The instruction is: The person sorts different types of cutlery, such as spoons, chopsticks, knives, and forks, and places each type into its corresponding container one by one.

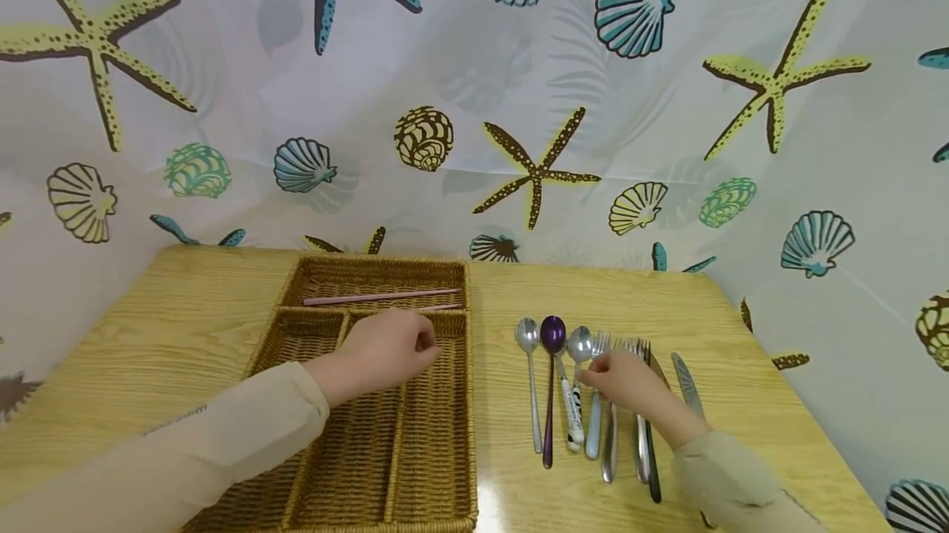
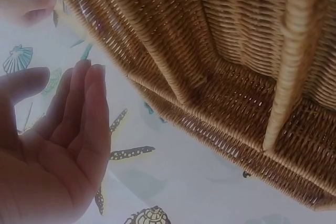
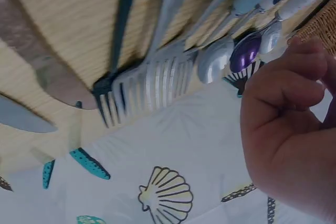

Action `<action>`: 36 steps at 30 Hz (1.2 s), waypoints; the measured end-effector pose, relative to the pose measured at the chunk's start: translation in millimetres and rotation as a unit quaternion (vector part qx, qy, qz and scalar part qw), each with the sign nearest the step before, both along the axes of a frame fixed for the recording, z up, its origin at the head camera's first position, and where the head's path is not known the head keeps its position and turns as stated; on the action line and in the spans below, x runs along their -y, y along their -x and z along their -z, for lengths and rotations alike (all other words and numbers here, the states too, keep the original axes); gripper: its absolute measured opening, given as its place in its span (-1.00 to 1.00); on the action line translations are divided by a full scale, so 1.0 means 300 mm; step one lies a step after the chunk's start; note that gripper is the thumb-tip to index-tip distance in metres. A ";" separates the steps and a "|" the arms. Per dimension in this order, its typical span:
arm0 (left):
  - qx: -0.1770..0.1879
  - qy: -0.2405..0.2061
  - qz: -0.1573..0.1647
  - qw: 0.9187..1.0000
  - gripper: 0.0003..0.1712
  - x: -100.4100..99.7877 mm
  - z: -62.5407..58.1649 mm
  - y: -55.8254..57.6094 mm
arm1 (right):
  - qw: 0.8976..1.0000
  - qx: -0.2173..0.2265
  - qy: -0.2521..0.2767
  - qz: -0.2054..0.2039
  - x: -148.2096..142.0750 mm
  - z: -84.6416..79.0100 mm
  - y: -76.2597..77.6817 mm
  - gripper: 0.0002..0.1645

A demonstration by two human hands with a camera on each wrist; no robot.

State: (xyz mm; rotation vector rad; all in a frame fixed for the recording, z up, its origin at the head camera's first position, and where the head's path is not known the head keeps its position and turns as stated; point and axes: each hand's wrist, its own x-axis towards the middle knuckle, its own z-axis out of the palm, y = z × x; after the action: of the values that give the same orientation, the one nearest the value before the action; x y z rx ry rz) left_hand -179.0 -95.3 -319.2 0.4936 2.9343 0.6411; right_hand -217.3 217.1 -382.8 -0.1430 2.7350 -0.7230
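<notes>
My left hand (image 1: 389, 352) hovers above the wicker tray (image 1: 471, 434), nothing in it; its fingers are loosely bent in the left wrist view. Pink chopsticks (image 1: 381, 297) lie in the tray's far compartment, one partly behind that hand. My right hand (image 1: 626, 381) is above the cutlery row with fingers loosely curled, and no object shows in it. Nearest it are a silver spoon (image 1: 580, 343) with a black-and-white handle and several forks (image 3: 157, 80), partly covered in the head view. Further left lie a purple spoon (image 1: 552, 335) and another silver spoon (image 1: 528, 335).
Two knives (image 3: 50, 69) lie right of the forks, partly behind the right arm in the head view. The wooden table (image 1: 200, 302) meets a shell-and-starfish patterned sheet (image 1: 460, 47) at the back and sides. Dividers (image 1: 396, 451) split the tray's near part into long compartments.
</notes>
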 end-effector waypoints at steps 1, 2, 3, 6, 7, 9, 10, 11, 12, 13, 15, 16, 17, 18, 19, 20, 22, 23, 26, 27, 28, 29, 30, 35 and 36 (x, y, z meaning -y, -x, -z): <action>0.001 -0.001 -0.002 1.000 -0.85 -0.001 0.001 0.001 | 1.000 -0.009 -0.009 -0.008 0.020 -0.002 0.006 -0.63; 0.002 -0.001 -0.002 1.000 -0.85 -0.002 0.004 0.001 | 1.000 -0.014 -0.017 -0.015 0.041 -0.003 0.013 -0.67; 0.004 -0.002 -0.002 1.000 -0.85 -0.004 0.006 0.001 | 0.999 -0.020 -0.026 -0.020 0.061 -0.003 0.019 -0.67; 0.008 -0.007 0.003 1.000 -0.85 -0.014 0.015 0.001 | 0.997 -0.037 -0.058 -0.030 0.116 0.008 0.038 -0.57; 0.010 -0.008 0.005 1.000 -0.85 -0.017 0.019 -0.001 | 0.996 -0.043 -0.069 -0.031 0.133 0.015 0.044 -0.51; 0.012 -0.011 0.008 1.000 -0.85 -0.023 0.027 -0.005 | 0.995 -0.044 -0.082 -0.027 0.162 0.026 0.056 -0.43; 0.014 -0.011 0.009 1.000 -0.85 -0.026 0.031 -0.007 | 0.994 -0.044 -0.094 -0.023 0.176 0.031 0.062 -0.41; 0.014 -0.012 0.011 1.000 -0.84 -0.029 0.034 -0.010 | 0.994 -0.042 -0.104 -0.019 0.187 0.036 0.067 -0.41; 0.015 -0.013 0.013 1.000 -0.84 -0.031 0.038 -0.013 | 0.993 -0.039 -0.113 -0.015 0.198 0.040 0.072 -0.40; 0.016 -0.014 0.014 1.000 -0.84 -0.033 0.041 -0.016 | 0.992 -0.039 -0.122 -0.014 0.207 0.043 0.076 -0.40; 0.016 -0.017 0.021 1.000 -0.82 -0.034 0.048 -0.022 | 0.989 -0.039 -0.141 -0.012 0.220 0.049 0.083 -0.39; 0.016 -0.018 0.023 0.999 -0.82 -0.035 0.051 -0.025 | 0.989 -0.038 -0.145 -0.010 0.225 0.050 0.085 -0.39; 0.015 -0.019 0.026 0.999 -0.83 -0.034 0.053 -0.028 | 0.988 -0.039 -0.147 -0.011 0.229 0.053 0.088 -0.40; 0.015 -0.020 0.027 0.999 -0.83 -0.034 0.055 -0.030 | 0.988 -0.039 -0.146 -0.012 0.233 0.054 0.091 -0.40; 0.014 -0.021 0.030 0.999 -0.83 -0.033 0.057 -0.033 | 0.988 -0.038 -0.146 -0.011 0.236 0.055 0.094 -0.41; 0.013 -0.021 0.032 0.999 -0.82 -0.032 0.058 -0.034 | 0.989 -0.034 -0.146 -0.011 0.239 0.055 0.098 -0.42; 0.011 -0.026 0.037 0.999 -0.81 -0.032 0.060 -0.035 | 0.990 -0.026 -0.138 -0.012 0.243 0.056 0.107 -0.43; 0.011 -0.028 0.040 0.999 -0.80 -0.033 0.059 -0.036 | 0.991 -0.022 -0.132 -0.016 0.244 0.057 0.112 -0.43; 0.015 -0.035 0.048 0.998 -0.78 -0.040 0.057 -0.039 | 0.993 -0.009 -0.112 -0.035 0.242 0.060 0.123 -0.43; 0.018 -0.039 0.051 0.998 -0.79 -0.043 0.057 -0.041 | 0.994 -0.006 -0.105 -0.041 0.240 0.061 0.127 -0.43; 0.024 -0.044 0.052 0.997 -0.80 -0.047 0.056 -0.042 | 0.994 -0.003 -0.098 -0.049 0.238 0.063 0.129 -0.44; 0.029 -0.049 0.054 0.997 -0.81 -0.050 0.055 -0.044 | 0.994 -0.002 -0.091 -0.056 0.236 0.064 0.132 -0.44; 0.038 -0.057 0.055 0.996 -0.82 -0.053 0.055 -0.046 | 0.994 0.001 -0.086 -0.061 0.234 0.064 0.135 -0.44; 0.068 -0.092 0.062 0.991 -0.83 -0.064 0.056 -0.048 | 0.995 0.024 -0.054 -0.074 0.222 0.059 0.140 -0.42; 0.072 -0.097 0.062 0.991 -0.82 -0.066 0.056 -0.048 | 0.996 0.033 -0.047 -0.075 0.220 0.057 0.140 -0.41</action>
State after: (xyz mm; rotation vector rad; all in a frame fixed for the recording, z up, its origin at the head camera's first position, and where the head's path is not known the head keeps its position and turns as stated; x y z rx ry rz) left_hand -164.5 -75.6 -336.0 0.6138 2.6967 0.9096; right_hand -259.3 151.2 -399.8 -0.2944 2.6553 -0.5460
